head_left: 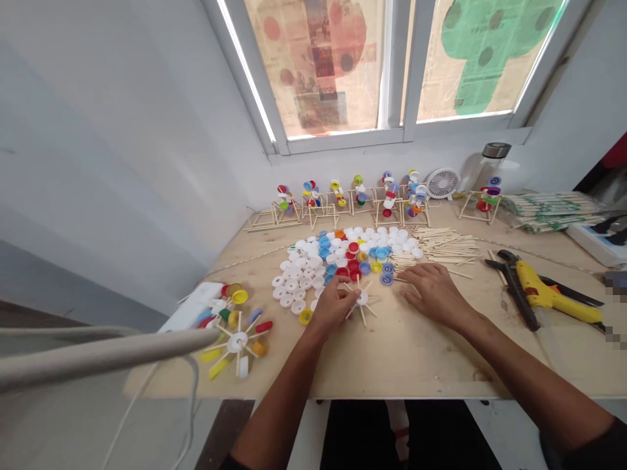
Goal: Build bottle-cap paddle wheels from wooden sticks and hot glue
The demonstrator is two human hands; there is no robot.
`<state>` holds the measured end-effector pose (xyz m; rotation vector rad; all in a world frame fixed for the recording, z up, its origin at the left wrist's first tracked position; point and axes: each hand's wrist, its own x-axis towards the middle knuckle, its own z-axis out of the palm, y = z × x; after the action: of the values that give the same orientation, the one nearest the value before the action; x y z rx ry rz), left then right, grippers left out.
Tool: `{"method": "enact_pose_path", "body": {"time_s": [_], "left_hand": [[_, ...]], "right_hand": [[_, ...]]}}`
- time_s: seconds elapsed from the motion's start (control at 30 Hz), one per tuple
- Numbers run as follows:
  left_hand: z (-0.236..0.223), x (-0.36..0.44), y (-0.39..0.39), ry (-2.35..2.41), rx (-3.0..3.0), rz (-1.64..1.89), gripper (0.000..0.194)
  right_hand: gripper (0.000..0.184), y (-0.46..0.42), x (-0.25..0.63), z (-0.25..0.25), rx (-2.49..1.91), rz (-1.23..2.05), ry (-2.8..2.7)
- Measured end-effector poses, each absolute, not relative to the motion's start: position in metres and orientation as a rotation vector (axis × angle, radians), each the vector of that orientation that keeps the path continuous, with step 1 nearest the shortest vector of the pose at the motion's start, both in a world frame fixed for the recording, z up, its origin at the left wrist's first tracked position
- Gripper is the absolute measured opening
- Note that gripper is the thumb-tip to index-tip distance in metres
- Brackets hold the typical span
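Note:
My left hand [333,307] grips a small wheel of wooden sticks [361,297] radiating from a white bottle cap, on the plywood table [406,365]. My right hand [434,295] rests palm down with fingers spread, just right of that wheel. Its fingertips are close to loose wooden sticks [402,264] and blue bottle caps [386,279]. A large spread of white and coloured bottle caps [306,277] lies beyond my left hand. A finished stick wheel with coloured caps [236,342] lies further left.
Several small stick-and-cap models [360,196] stand along the wall under the window. A yellow glue gun [551,294] and black pliers [514,290] lie at the right. A pale grey pole [98,352] crosses the lower left foreground, and a white power strip [193,307] sits near the table's left edge.

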<state>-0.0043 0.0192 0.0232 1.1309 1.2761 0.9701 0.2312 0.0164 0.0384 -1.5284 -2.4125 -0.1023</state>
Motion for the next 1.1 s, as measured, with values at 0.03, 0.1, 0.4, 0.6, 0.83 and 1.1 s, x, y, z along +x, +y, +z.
{"method": "enact_pose_path", "body": {"time_s": [0.03, 0.1, 0.4, 0.6, 0.83, 1.1], "left_hand": [[0.023, -0.005, 0.019, 1.289, 1.142, 0.985, 0.036], [0.022, -0.006, 0.018, 1.348, 1.185, 1.012, 0.036], [0.018, -0.019, 0.006, 1.6, 1.537, 1.054, 0.037], [0.017, -0.019, -0.008, 1.716, 1.8, 1.13, 0.028], [0.01, -0.015, -0.009, 1.669, 1.922, 1.241, 0.018], [0.001, -0.016, -0.008, 1.64, 2.159, 1.272, 0.013]], "right_hand": [[0.026, 0.02, 0.228, 0.038, -1.532, -0.103, -2.42], [0.024, 0.027, 0.22, 0.038, -1.546, -0.097, -2.433], [0.021, 0.045, 0.203, 0.029, -1.621, -0.132, -2.395], [0.022, 0.046, 0.202, 0.021, -1.604, -0.19, -2.339], [0.022, 0.049, 0.2, 0.014, -1.593, -0.247, -2.279], [0.018, 0.044, 0.193, 0.014, -1.407, -0.113, -2.359]]}}
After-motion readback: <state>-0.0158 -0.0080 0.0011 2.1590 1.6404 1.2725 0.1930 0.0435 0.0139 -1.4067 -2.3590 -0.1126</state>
